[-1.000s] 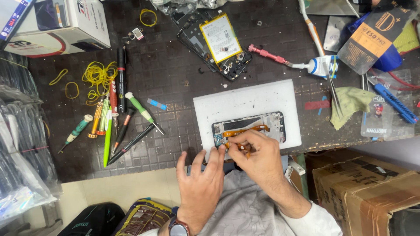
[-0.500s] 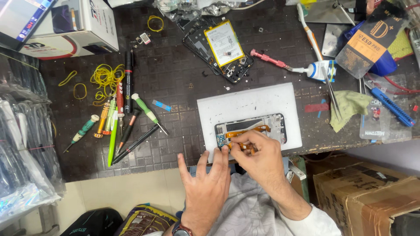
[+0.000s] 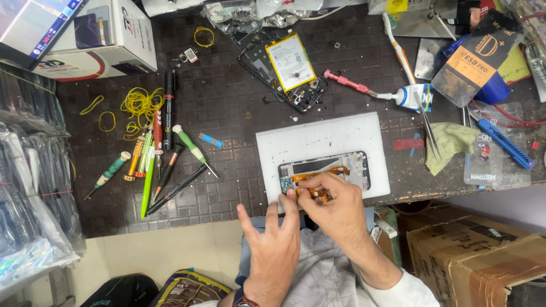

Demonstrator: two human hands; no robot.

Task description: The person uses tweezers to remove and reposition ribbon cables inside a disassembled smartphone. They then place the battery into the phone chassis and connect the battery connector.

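— Where is the person working?

— At the near edge of the dark tabletop, over a white mat. An opened phone frame lies on that mat, with an orange flex cable running across its inside.

— What is the right hand doing?

— The right hand is curled over the lower left part of the frame, its fingertips pressed together on the orange cable. Whether they truly pinch it or only press on it cannot be told from this view.

— And the left?

— The left hand is spread, fingers fanned out; its fingertips reach the near edge of the mat, just beside the frame's left end. It holds nothing.

— What else lies about?

— A second opened phone with a yellow-edged battery sits farther back. To the left is a row of screwdrivers and pens beside yellow rubber bands. To the right lie a glue tube, tweezers and a green cloth.
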